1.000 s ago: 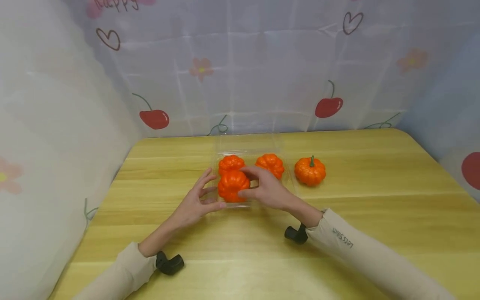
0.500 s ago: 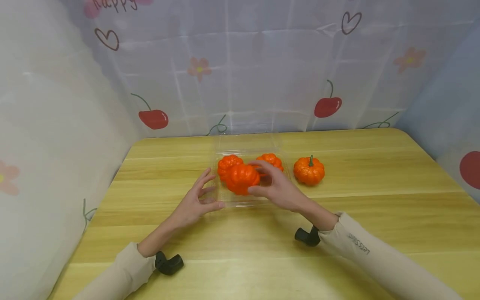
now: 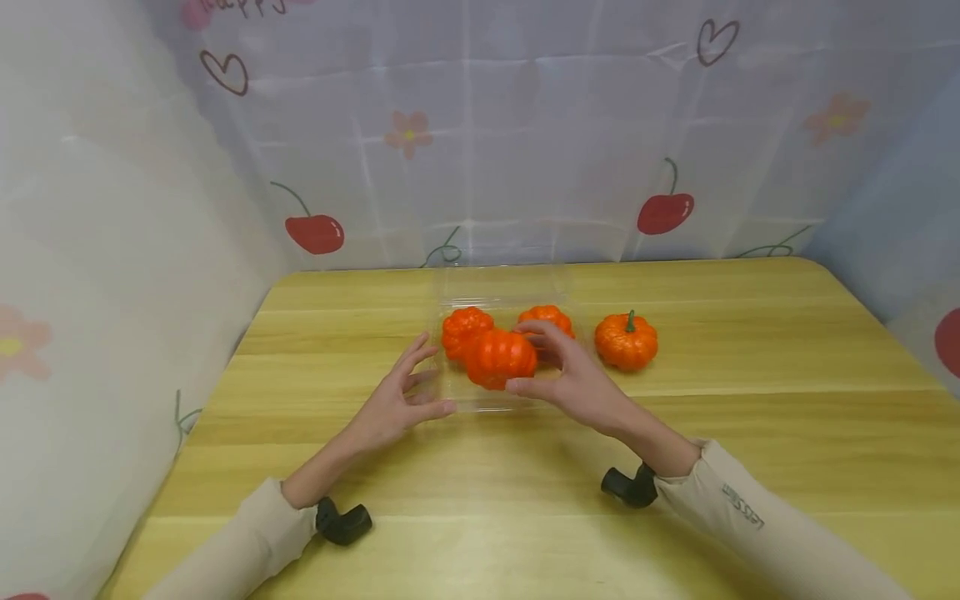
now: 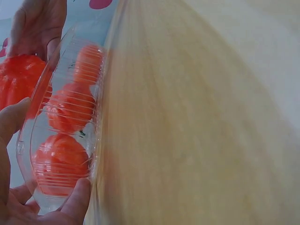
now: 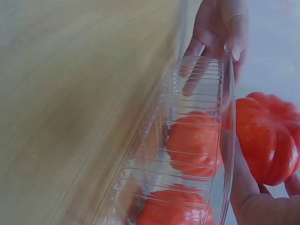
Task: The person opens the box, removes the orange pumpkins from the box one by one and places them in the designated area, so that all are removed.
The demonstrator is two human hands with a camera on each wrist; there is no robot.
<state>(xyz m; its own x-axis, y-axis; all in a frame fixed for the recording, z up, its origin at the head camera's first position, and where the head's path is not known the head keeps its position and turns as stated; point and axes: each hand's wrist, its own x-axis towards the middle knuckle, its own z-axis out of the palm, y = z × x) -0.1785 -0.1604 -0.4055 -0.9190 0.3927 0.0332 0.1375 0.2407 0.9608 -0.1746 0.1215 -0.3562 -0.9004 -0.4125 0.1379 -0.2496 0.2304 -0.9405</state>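
My right hand (image 3: 573,379) grips an orange pumpkin (image 3: 501,358), small and ribbed, between thumb and fingers. Both wrist views show this pumpkin (image 4: 21,77) above the rim of a clear plastic clamshell box (image 3: 480,407). Inside the box, at the back, sit a left pumpkin (image 3: 463,327) and a right pumpkin (image 3: 547,315), the latter partly hidden by my right fingers. My left hand (image 3: 390,408) rests against the box's front left corner, fingers spread along the left side and thumb at the front. Outside, right of the box, stands another pumpkin (image 3: 627,342) with its green stem up.
The box's transparent lid (image 3: 502,283) is folded back towards the rear edge of the wooden table (image 3: 465,508). Printed cloth (image 3: 525,142) hangs behind the table and at both sides. A dark wrist mount (image 3: 630,486) sits on each arm.
My right hand has moved the gripped pumpkin up and to the right, away from the box's front left part, tilting it. My left hand stays at the box corner.
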